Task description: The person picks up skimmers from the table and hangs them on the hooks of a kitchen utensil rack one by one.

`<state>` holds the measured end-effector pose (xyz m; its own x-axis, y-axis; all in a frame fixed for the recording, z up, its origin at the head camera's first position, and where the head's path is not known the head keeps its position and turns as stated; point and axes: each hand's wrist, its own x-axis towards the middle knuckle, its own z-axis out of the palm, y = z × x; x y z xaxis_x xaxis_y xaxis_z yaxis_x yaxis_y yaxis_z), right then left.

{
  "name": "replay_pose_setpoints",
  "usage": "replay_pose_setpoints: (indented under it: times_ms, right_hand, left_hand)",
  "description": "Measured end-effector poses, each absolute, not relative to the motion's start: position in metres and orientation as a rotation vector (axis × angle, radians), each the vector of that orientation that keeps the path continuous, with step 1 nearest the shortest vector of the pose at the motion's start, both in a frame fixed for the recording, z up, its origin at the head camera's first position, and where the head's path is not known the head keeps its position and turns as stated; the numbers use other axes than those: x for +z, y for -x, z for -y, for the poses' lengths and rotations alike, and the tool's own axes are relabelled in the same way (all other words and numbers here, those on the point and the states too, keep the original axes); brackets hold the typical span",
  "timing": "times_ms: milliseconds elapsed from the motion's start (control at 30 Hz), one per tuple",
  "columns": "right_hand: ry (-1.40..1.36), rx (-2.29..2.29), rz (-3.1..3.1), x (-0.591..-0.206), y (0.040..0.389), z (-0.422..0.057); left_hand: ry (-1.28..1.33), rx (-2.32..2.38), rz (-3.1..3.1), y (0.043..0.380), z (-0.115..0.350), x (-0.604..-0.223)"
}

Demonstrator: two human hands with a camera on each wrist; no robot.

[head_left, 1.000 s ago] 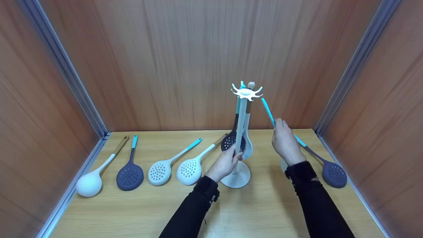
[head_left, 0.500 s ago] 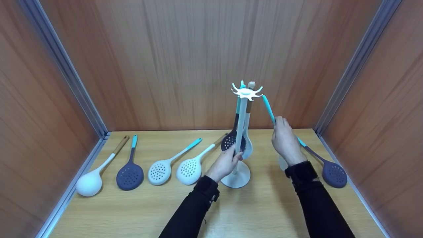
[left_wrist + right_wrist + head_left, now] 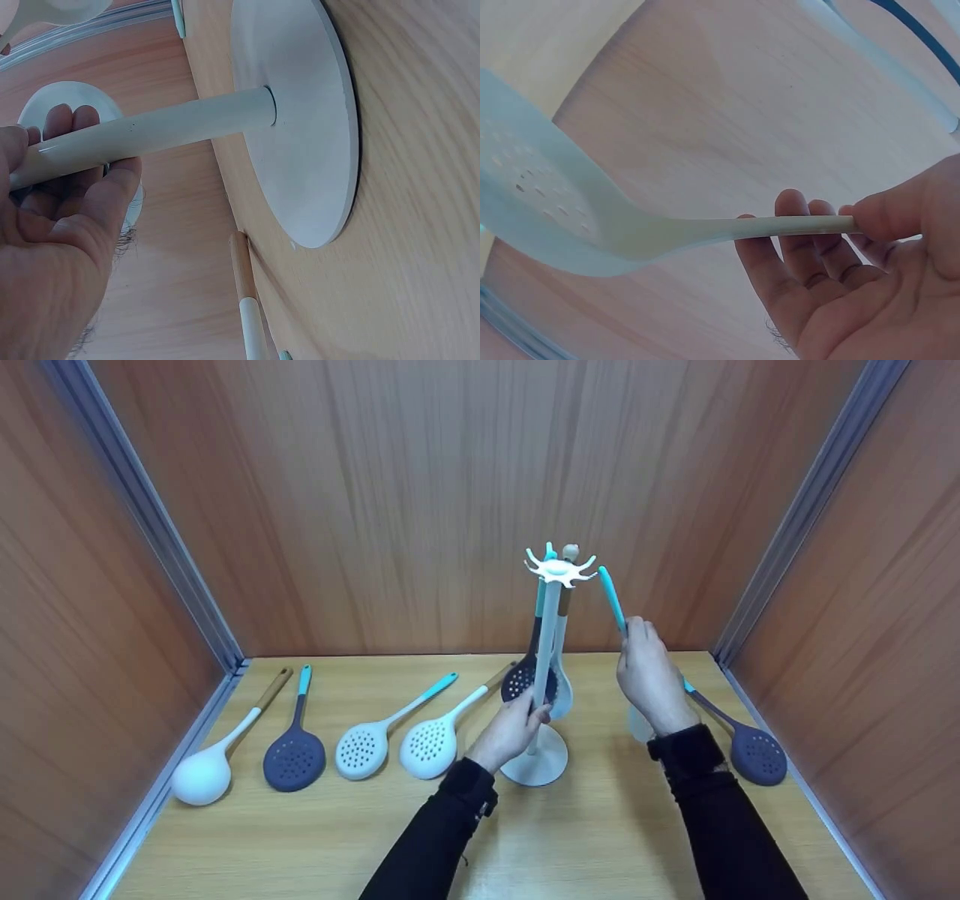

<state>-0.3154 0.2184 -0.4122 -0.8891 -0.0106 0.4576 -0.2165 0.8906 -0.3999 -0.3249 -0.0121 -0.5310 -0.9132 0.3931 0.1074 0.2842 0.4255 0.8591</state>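
Note:
My left hand [image 3: 508,733] grips the white pole [image 3: 548,645] of an upright utensil stand, fingers wrapped round it above the round base [image 3: 307,150]. My right hand [image 3: 651,675] holds a white skimmer [image 3: 615,217] by its handle; the teal handle end [image 3: 611,596] points up, beside the white hook ring [image 3: 559,571] on top of the stand. In the head view the skimmer's head is mostly hidden behind the hand. A dark skimmer [image 3: 519,681] with a teal handle and a white utensil [image 3: 562,694] with a brown handle hang at the stand's far side.
Left on the table lie a white ladle [image 3: 202,776], a dark skimmer [image 3: 295,760] and two white skimmers, one teal-handled [image 3: 361,751], one brown-handled [image 3: 428,748]. Another dark skimmer [image 3: 759,755] lies at the right. Wooden panels [image 3: 480,510] enclose the back and sides.
My right hand has risen slightly, lifting the skimmer so its handle end moves up and a little right, from below the hook ring to about its height. The left hand stays put.

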Motion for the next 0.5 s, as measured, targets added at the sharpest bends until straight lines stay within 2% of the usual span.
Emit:
replay_pose_setpoints:
  times_ms: [500]
  right_hand:
    - [-0.179,0.62,2.582,-0.394,0.307,-0.211]
  left_hand:
    - [-0.609,1.493,-2.565,0.325,0.012,-0.53]
